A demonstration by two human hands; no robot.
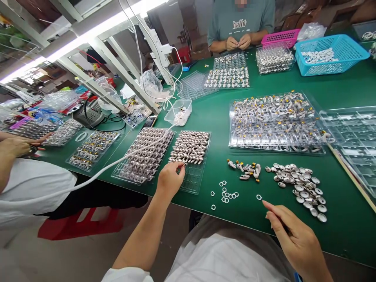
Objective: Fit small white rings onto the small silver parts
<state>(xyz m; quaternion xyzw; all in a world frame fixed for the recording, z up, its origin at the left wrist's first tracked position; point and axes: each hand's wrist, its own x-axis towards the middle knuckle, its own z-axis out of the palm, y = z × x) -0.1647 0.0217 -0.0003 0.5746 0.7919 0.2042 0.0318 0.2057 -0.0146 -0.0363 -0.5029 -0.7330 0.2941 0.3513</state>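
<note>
My left hand (170, 178) is pinched on a small grey part at the near edge of a clear blister tray (195, 180) half filled with rows of the same parts. My right hand (293, 235) hovers over the green table with the forefinger stretched toward a single white ring (259, 197), other fingers curled; whether it holds anything is hidden. A scatter of white rings (226, 194) lies between my hands. A pile of grey oval caps (302, 188) and a few small white parts with gold tips (246, 170) lie just beyond.
A large clear tray of assembled parts (276, 121) sits beyond the loose parts, empty trays (352, 137) to the right. Another filled tray (143, 154) and a white cable lie left. A person works at far left, another sits across. Blue basket (331, 53) at the back right.
</note>
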